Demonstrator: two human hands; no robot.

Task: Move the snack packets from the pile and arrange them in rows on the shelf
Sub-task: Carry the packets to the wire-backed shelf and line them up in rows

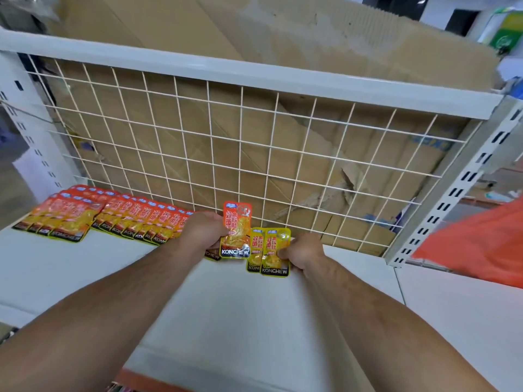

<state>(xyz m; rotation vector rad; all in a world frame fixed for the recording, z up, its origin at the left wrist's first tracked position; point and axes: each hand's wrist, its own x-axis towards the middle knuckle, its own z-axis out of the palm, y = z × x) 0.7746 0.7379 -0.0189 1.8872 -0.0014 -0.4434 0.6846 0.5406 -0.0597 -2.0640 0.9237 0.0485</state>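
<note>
Student: Risks first: what do we flag in this view?

Tutor: We flag two. Our left hand [203, 230] has its fingers curled round one orange KONCHEW packet [236, 230], held upright just in front of the foot of the wire grid back panel [226, 137]. Our right hand [304, 254] pinches two yellow KONCHEW packets [276, 253], thumb on the front one, a little nearer us than the grid's foot. The yellow pair overlap and are gripped at one edge only, so we judge that the rear one could slip free and land askew on the white shelf [85, 264].

Student: And the second?

Tutor: The row of orange packets [141, 219] lies overlapped along the grid's foot, toward its left end, and its last packets sit under our left wrist. We judge that a careless sweep of that wrist would drag the glossy packets out of line.

Student: Where do the held packets sit relative to the hands?

Tutor: The orange packet stands out to the right of the left fist. The yellow pair project leftward from the right hand, just beside the orange one; touching or apart, we cannot tell. Near the grid's right end a blurred orange shape [475, 250] shows; whether it is the pile, we cannot tell.
</note>
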